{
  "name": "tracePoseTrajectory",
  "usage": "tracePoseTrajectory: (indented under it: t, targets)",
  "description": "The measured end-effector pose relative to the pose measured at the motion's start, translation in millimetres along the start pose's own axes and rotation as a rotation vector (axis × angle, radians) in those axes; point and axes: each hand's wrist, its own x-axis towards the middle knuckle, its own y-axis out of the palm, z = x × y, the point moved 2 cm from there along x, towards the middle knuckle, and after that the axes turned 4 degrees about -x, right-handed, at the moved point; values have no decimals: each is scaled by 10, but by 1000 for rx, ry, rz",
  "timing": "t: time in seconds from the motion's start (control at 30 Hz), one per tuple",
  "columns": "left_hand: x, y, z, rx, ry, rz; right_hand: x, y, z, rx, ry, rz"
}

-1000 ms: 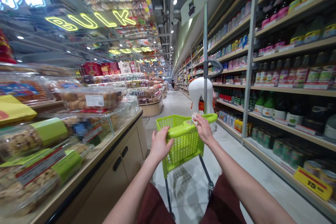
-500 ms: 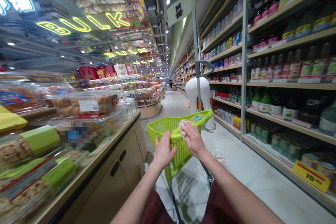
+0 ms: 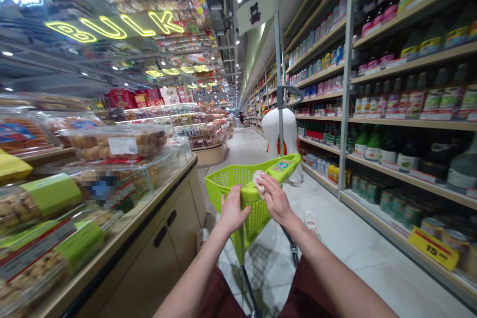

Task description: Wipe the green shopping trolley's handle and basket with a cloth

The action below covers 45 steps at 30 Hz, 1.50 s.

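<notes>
Cart (image 3: 255, 223), green plastic, stands right in front of the person, dark red trousers (image 3: 305, 288) to either side of its near leg. Left hand (image 3: 234, 208): fingers over near end of the handle, thumb out to the side; can't tell how firm the grip is. Right hand (image 3: 275, 199): just beside the left, not touching it, fingers closed on a crumpled white wipe (image 3: 258, 180) pressed to the handle. Label (image 3: 282, 164) on the handle past the wipe. Left side: counter (image 3: 184, 208) with clear food boxes on top. Right side: shelves of bottles and cans, yellow price tag (image 3: 434, 248) reading 15. Beyond the cart: pole with bear flag (image 3: 246, 20), white rounded shape, partly hidden. Farther off overhead: yellow BULK sign (image 3: 138, 26).
</notes>
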Motion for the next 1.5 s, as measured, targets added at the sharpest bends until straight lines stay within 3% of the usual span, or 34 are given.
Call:
tracePoseTrajectory:
  t: [0.37, 0.67, 0.83, 1.0, 1.2, 1.3, 1.43, 1.5]
  targets:
    - [7, 98, -196, 34, -22, -38, 63, -155, -277, 66, 80, -21]
    - [-22, 116, -536, 67, 11, 31, 120, -351, -672, 50, 167, -61]
    - [-64, 265, -386, 12, 9, 59, 36, -458, -595, -63, 225, -148]
    - [-55, 405, -222, 60, 64, 57, -220, -358, -302, -275, 44, -160]
    - [69, 420, -144, 14, -65, 138, -167, -474, -508, -427, 117, -150]
    - [82, 482, -172, 8, -80, 153, -129, -364, -474, -505, 162, -144]
    - [56, 541, -222, 24, -50, 167, -210, 35, -265, -517, 72, 78]
    - [35, 535, -190, 45, -21, 175, -257, 111, -240, -511, 43, 135]
